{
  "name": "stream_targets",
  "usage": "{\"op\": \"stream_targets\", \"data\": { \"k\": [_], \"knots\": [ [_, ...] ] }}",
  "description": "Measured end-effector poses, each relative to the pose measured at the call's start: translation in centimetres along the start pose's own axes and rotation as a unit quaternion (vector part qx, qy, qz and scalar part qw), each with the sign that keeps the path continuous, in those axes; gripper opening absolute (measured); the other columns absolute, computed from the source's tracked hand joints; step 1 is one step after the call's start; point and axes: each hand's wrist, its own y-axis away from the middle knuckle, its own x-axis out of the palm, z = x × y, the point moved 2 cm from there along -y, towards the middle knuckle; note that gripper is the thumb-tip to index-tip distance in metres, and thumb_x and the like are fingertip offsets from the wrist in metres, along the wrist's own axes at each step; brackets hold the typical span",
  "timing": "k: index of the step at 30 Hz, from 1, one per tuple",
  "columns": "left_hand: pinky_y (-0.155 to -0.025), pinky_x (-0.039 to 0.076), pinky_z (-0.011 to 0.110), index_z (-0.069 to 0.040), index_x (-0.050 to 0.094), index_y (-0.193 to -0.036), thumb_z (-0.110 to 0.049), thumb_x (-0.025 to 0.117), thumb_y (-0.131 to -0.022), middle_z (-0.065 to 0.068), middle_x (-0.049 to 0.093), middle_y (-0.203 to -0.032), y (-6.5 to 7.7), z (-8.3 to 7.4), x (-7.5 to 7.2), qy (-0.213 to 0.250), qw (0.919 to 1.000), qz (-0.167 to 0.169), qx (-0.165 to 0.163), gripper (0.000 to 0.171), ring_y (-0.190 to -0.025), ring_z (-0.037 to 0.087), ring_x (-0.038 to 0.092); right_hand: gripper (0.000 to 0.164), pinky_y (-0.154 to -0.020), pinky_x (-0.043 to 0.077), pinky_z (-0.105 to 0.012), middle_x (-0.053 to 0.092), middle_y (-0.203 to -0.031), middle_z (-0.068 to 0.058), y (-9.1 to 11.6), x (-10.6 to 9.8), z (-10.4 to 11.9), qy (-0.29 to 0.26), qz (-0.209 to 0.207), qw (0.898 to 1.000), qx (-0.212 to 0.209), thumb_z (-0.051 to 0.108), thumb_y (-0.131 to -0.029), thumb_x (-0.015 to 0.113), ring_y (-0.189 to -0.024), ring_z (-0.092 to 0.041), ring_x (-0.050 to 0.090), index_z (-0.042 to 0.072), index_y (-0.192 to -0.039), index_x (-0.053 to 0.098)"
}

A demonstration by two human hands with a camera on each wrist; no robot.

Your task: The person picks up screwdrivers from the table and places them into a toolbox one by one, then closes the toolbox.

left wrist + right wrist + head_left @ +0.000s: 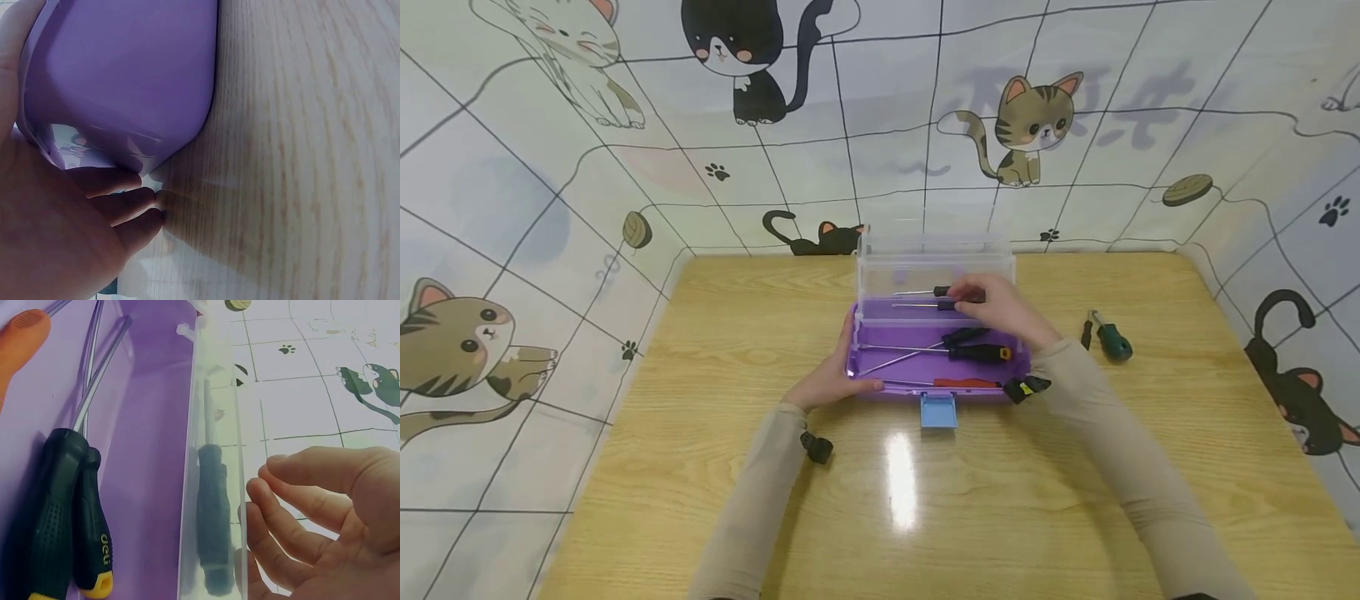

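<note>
A purple toolbox (910, 333) with a clear lid raised at the back sits on the wooden table. My left hand (831, 379) grips its left end, thumb on the front rim and fingers round the side. Inside lie a large black-handled screwdriver (979, 353), a second black one (94, 531) marked "deli" crossing under it, and a red-handled screwdriver (966, 383) along the front. Small dark-handled screwdrivers (214, 519) rest in the clear compartment (190, 562). My right hand (1000, 308) is beside that compartment, fingers loosely bent, with nothing visible between them.
On the table right of the box lie a green-handled screwdriver (1114, 342) and a small black tool (1086, 335). A blue latch (938, 411) hangs open at the box front. Cat-patterned cloth (895, 125) covers the walls behind and beside the table.
</note>
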Motion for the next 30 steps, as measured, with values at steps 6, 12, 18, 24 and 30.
{"op": "stream_targets", "data": {
  "k": [6, 12, 18, 24, 30],
  "knots": [
    [-0.113, 0.011, 0.053, -0.023, -0.025, -0.15, -0.007, 0.077, -0.081, 0.014, -0.017, -0.158, 0.0, -0.3, -0.1, -0.008, 0.9999, -0.003, 0.009, 0.124, -0.143, 0.04, 0.005, 0.022, -0.094, 0.045, -0.048, 0.063, -0.109, -0.024, 1.0, -0.9, 0.1, 0.009, -0.004, 1.0, -0.009, -0.003, -0.09, 0.061, -0.102, -0.033, 0.058, -0.01, -0.11, 0.064],
    [-0.113, 0.011, 0.053, -0.024, -0.025, -0.149, -0.009, 0.077, -0.081, 0.014, -0.017, -0.158, 0.1, -0.5, -0.1, -0.009, 1.0, 0.0, -0.001, 0.123, -0.143, 0.04, 0.005, 0.021, -0.095, 0.044, -0.051, 0.062, -0.11, -0.024, 2.0, -1.5, -0.1, 0.006, -0.003, 1.0, -0.004, -0.001, -0.092, 0.059, -0.103, -0.034, 0.057, -0.01, -0.11, 0.063],
    [-0.113, 0.012, 0.052, -0.025, -0.025, -0.149, -0.011, 0.077, -0.081, 0.013, -0.016, -0.158, 0.1, -0.5, 0.0, -0.013, 0.9999, -0.002, -0.01, 0.123, -0.143, 0.038, 0.006, 0.022, -0.094, 0.045, -0.049, 0.062, -0.112, -0.022, 2.9, -2.2, -0.7, 0.012, -0.004, 1.0, 0.011, 0.0, -0.093, 0.058, -0.104, -0.033, 0.057, -0.008, -0.113, 0.062],
    [-0.112, 0.013, 0.054, -0.027, -0.024, -0.15, -0.013, 0.078, -0.081, 0.015, -0.012, -0.159, 0.1, -0.3, 0.1, -0.012, 0.9999, -0.001, -0.011, 0.125, -0.142, 0.041, 0.009, 0.024, -0.092, 0.046, -0.051, 0.062, -0.113, -0.022, 3.8, -2.8, -1.3, 0.016, -0.01, 1.0, 0.013, -0.002, -0.093, 0.057, -0.104, -0.033, 0.057, -0.008, -0.115, 0.062],
    [-0.113, 0.013, 0.052, -0.029, -0.024, -0.15, -0.013, 0.079, -0.08, 0.013, -0.014, -0.159, 0.2, -0.1, 0.0, -0.006, 0.9998, -0.001, -0.02, 0.125, -0.143, 0.036, 0.006, 0.025, -0.092, 0.046, -0.051, 0.061, -0.113, -0.023, 4.7, -3.3, -1.5, 0.022, -0.012, 1.0, 0.018, 0.0, -0.094, 0.057, -0.104, -0.033, 0.056, -0.008, -0.117, 0.061]
  ]
}}
